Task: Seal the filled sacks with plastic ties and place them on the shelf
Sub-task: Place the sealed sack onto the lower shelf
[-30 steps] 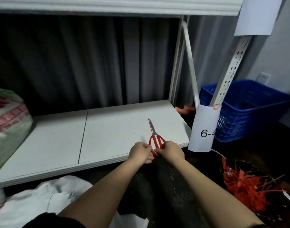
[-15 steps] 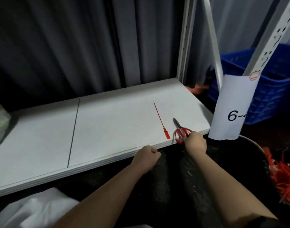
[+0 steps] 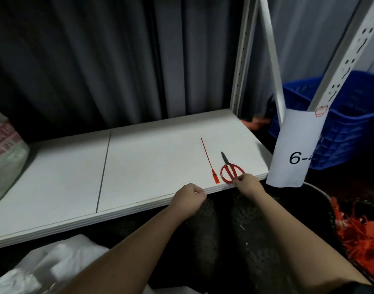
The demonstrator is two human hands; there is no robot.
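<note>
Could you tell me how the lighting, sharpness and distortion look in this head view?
Head view: the white shelf is evenly lit, without glare; the curtain behind and the floor below fall into deep shadow. The scissors and red tie read sharply, while the sack at the left edge is soft. Wide-angle distortion bows the shelf uprights.

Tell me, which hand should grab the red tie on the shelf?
Probably the left hand: it's a free fist near the red tie. The right hand is touching the scissors.

Shelf (image 3: 152, 158) looks like matt white painted board, scissors (image 3: 231, 169) have glossy red plastic handles with dark metal blades, tie (image 3: 209, 161) is thin red plastic, crate (image 3: 340, 132) blue plastic.
</note>
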